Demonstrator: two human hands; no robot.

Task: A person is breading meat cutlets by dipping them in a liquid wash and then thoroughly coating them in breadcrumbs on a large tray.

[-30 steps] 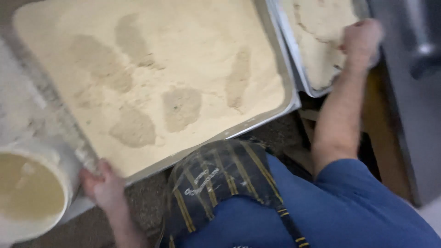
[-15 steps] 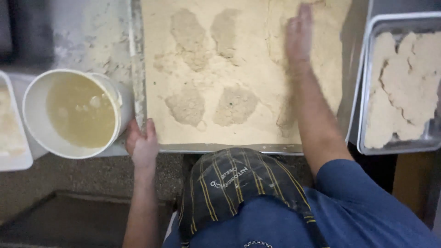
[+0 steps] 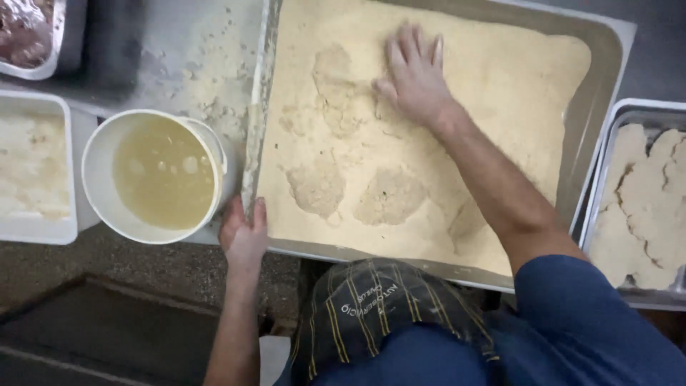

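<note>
Head view: right hand flat on breading in tray, fingers apart. Left hand grips tray corner, fingers closed. Advise even, firm pressing, tray steadied.

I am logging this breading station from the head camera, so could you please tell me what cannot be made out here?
- Coated pieces in the large crumb tray: crumbs cover them, so their kind is unclear.
- Under the right hand: its palm hides whatever it presses.
- Tray of breaded pieces: cut off by the right edge.
- Dark contents of the top-left container: cut off by the corner.
- White bucket: cloudy liquid hides its bottom; the left hand rests beside it.
</note>
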